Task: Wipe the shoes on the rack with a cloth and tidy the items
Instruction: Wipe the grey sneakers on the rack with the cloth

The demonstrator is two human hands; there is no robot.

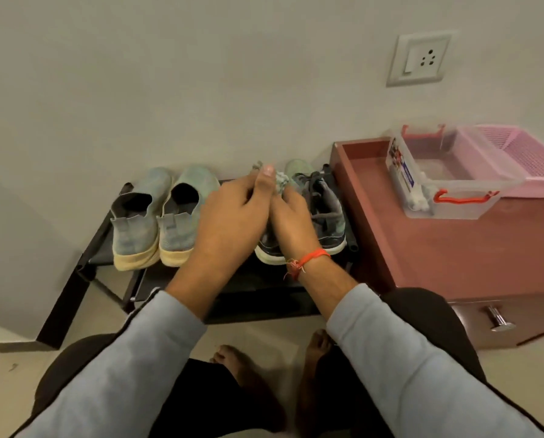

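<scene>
Grey sleeves [112, 368] reach forward to a black rack [74, 279]. The left hand [232, 216] and right hand [291, 222] meet over a dark laced shoe [327, 213], fingers curled, together pinching a small grey cloth [278, 181]. Pale blue slip-ons [157, 216] sit just left.

A single head-worn view looks forward and steeply down from a crouched person's eye level, close to a low shoe rack [84, 267] set against a pale wall [201, 90]. The wide lens bows the edges. Both sleeved forearms reach in from the bottom corners, bare feet [242, 368] show at the bottom centre, and a reddish cabinet [453, 248] fills the right side.
</scene>
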